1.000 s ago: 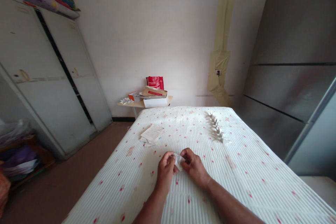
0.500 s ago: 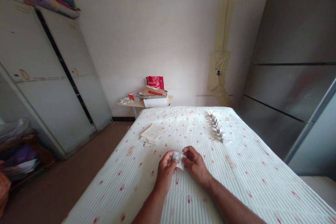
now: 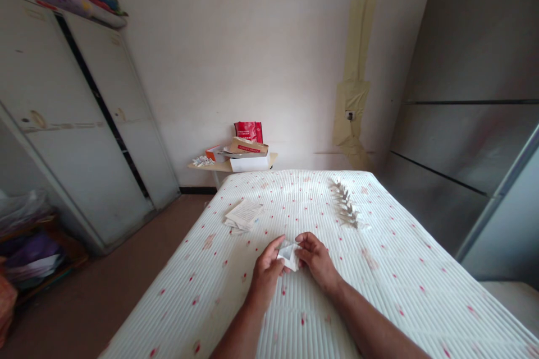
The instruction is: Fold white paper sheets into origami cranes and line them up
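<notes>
Between my two hands is a small folded piece of paper [image 3: 288,256], pale with a grey shaded patch on its upper side. My left hand [image 3: 268,261] grips its left edge, thumb on top and fingers around the side. On the opposite edge my right hand [image 3: 312,258] pinches it between thumb and fingers. Further off to the left lies a loose stack of printed paper sheets [image 3: 245,213]. A row of several folded paper figures [image 3: 346,202] with pointed tips stands to the right. All of it is on a white ribbed bedspread [image 3: 303,320] with small red marks.
Past the far edge of the bed, a small table [image 3: 219,166] holds a white box [image 3: 250,164], a red bag [image 3: 249,132] and a pile of white paper pieces [image 3: 202,161]. Pale cabinets [image 3: 80,123] stand left, a grey wardrobe [image 3: 455,140] right.
The paper between my hands has been turned or refolded and now shows a flatter face with a grey patch. My fingers have shifted slightly along its edges; everything else is still.
</notes>
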